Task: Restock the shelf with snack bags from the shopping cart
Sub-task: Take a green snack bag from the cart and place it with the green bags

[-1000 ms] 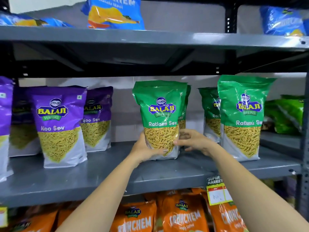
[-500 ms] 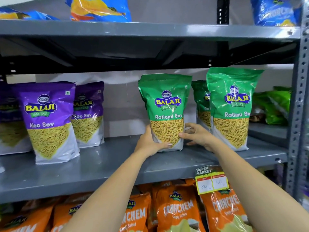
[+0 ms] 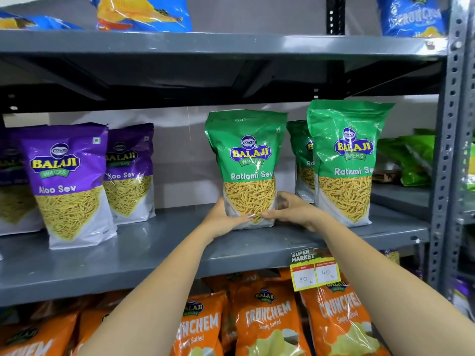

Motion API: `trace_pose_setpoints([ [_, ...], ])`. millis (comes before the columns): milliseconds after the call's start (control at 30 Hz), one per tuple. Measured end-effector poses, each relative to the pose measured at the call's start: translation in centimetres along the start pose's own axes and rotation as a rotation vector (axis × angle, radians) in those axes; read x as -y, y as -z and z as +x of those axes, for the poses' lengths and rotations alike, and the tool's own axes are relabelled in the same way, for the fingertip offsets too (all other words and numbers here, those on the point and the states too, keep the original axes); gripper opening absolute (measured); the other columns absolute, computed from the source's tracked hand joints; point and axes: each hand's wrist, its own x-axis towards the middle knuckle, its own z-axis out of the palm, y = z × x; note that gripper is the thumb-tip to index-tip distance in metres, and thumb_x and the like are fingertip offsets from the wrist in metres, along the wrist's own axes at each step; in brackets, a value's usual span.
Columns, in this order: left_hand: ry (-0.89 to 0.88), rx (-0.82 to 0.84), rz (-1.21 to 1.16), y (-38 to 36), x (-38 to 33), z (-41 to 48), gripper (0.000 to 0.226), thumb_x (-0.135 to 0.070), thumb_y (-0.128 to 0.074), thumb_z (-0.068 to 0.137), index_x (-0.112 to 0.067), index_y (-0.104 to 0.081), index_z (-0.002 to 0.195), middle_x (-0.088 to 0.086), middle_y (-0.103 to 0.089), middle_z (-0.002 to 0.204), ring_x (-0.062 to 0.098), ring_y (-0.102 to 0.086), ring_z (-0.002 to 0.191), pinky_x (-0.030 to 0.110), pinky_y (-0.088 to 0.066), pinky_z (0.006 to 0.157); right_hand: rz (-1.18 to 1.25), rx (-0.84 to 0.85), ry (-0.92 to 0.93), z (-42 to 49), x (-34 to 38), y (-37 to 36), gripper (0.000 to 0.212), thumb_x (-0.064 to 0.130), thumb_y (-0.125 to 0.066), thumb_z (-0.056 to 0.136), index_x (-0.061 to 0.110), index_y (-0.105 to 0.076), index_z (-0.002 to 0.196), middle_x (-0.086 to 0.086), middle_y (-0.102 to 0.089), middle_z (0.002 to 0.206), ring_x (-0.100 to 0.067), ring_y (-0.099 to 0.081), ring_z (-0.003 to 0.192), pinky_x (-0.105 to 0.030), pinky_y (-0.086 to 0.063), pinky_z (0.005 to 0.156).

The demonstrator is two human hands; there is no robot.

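A green Ratlami Sev bag (image 3: 246, 160) stands upright on the middle grey shelf (image 3: 144, 250). My left hand (image 3: 223, 219) grips its lower left corner, thumb across the front. My right hand (image 3: 295, 210) holds its lower right side, fingers wrapped behind the bag. To the right stand two more green Ratlami Sev bags (image 3: 344, 160), one behind the other. The shopping cart is out of view.
Purple Aloo Sev bags (image 3: 66, 183) stand at the left of the same shelf, with bare shelf between them and the green bag. Orange Crunchem bags (image 3: 267, 319) fill the shelf below, behind a yellow price tag (image 3: 314, 272). Blue bags (image 3: 144, 11) sit on top. A perforated steel upright (image 3: 447, 140) stands right.
Both hands stay on the green bag, which has settled upright on the shelf. The view has shifted slightly, so the shelf contents sit a little further left.
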Motion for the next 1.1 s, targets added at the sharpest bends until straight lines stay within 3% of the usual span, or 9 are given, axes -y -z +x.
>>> trace_pose_setpoints([
  [200, -0.064, -0.077, 0.083, -0.2, -0.2, -2.1, 0.097, -0.071, -0.078, 0.049, -0.032, -0.045, 0.130, -0.011, -0.056, 0.137, 0.008, -0.049, 0.108, 0.026, -0.041, 0.086, -0.091, -0.045, 0.024, -2.0, -0.1, 0.4, 0.079, 0.049, -0.085, 0.063, 0.027, -0.045, 0.128, 0.004, -0.051, 0.119, -0.016, -0.051, 0.113, -0.038, -0.048, 0.099],
  [367, -0.142, -0.164, 0.316, -0.4, -0.7, -4.1, 0.100, -0.096, -0.057, 0.034, -0.036, -0.052, 0.114, -0.010, -0.065, 0.120, 0.013, -0.058, 0.096, 0.025, -0.043, 0.065, 0.032, -0.019, 0.080, -3.7, -1.1, 0.8, 0.114, 0.057, -0.085, 0.045, 0.026, -0.036, 0.143, 0.007, -0.058, 0.124, -0.011, -0.059, 0.109, -0.027, -0.048, 0.092],
  [467, -0.166, -0.147, 0.381, -0.3, -1.1, -4.7, 0.092, -0.097, -0.055, 0.039, -0.042, -0.045, 0.111, -0.008, -0.063, 0.129, 0.022, -0.060, 0.113, 0.025, -0.042, 0.072, 0.075, 0.045, 0.076, -4.3, -0.8, 1.1, 0.089, 0.053, -0.087, 0.044, 0.038, -0.046, 0.121, 0.023, -0.057, 0.112, 0.010, -0.052, 0.100, -0.017, -0.045, 0.079],
  [633, -0.189, -0.128, 0.442, -0.5, -1.3, -5.2, 0.083, -0.099, -0.051, 0.041, -0.049, -0.031, 0.104, -0.010, -0.061, 0.133, 0.022, -0.060, 0.116, 0.026, -0.040, 0.072, 0.086, 0.089, 0.062, -4.6, -0.8, 1.2, 0.057, 0.043, -0.088, 0.055, 0.038, -0.062, 0.105, 0.017, -0.066, 0.114, 0.000, -0.057, 0.109, -0.020, -0.046, 0.079],
  [800, -0.226, -0.112, 0.497, -0.4, -1.5, -5.6, 0.081, -0.094, -0.053, 0.051, -0.049, -0.033, 0.115, -0.007, -0.060, 0.131, 0.024, -0.062, 0.112, 0.035, -0.050, 0.074, 0.109, 0.067, 0.127, -4.0, -1.7, 1.2, 0.074, 0.045, -0.087, 0.050, 0.026, -0.063, 0.118, 0.005, -0.070, 0.121, -0.013, -0.062, 0.117, -0.031, -0.047, 0.101],
  [900, -0.254, -0.106, 0.685, 1.2, -0.7, -6.9, 0.103, -0.090, -0.038, 0.067, -0.038, -0.003, 0.149, 0.000, -0.034, 0.156, 0.032, -0.052, 0.126, 0.045, -0.049, 0.095, 0.108, 0.088, 0.179, -3.4, -2.1, 1.5, 0.087, 0.052, -0.089, 0.047, 0.041, -0.053, 0.126, 0.017, -0.065, 0.129, -0.005, -0.058, 0.122, -0.029, -0.044, 0.106],
  [967, -0.311, -0.204, 0.671, 4.0, 0.4, -8.3, 0.098, -0.084, -0.030, 0.077, -0.031, 0.003, 0.152, -0.001, -0.018, 0.163, 0.026, -0.035, 0.141, 0.043, -0.037, 0.109, 0.099, 0.024, 0.203, -3.4, -2.1, 1.8, 0.106, 0.046, -0.085, 0.056, 0.040, -0.031, 0.146, 0.010, -0.047, 0.150, -0.011, -0.045, 0.137, -0.032, -0.036, 0.115],
  [1033, -0.397, -0.361, 0.575, 8.6, 2.0, -10.1, 0.087, -0.077, -0.033, 0.083, -0.028, -0.011, 0.152, -0.004, -0.024, 0.161, 0.014, -0.026, 0.145, 0.032, -0.027, 0.113, -0.002, -0.190, 0.249, -4.6, -1.9, 2.2, 0.118, 0.044, -0.081, 0.057, 0.035, -0.012, 0.152, 0.003, -0.028, 0.160, -0.019, -0.032, 0.145, -0.021, -0.033, 0.114],
  [1100, -0.499, -0.549, 0.505, 14.0, 3.8, -11.9, 0.063, -0.057, -0.048, 0.091, -0.023, -0.040, 0.143, -0.002, -0.046, 0.147, 0.010, -0.039, 0.136, 0.023, -0.031, 0.111, -0.016, -0.361, 0.373, -6.5, -0.2, 0.4, 0.117, 0.046, -0.084, 0.058, 0.040, -0.013, 0.151, 0.005, -0.028, 0.159, -0.017, -0.034, 0.143, 0.002, -0.034, 0.099],
])
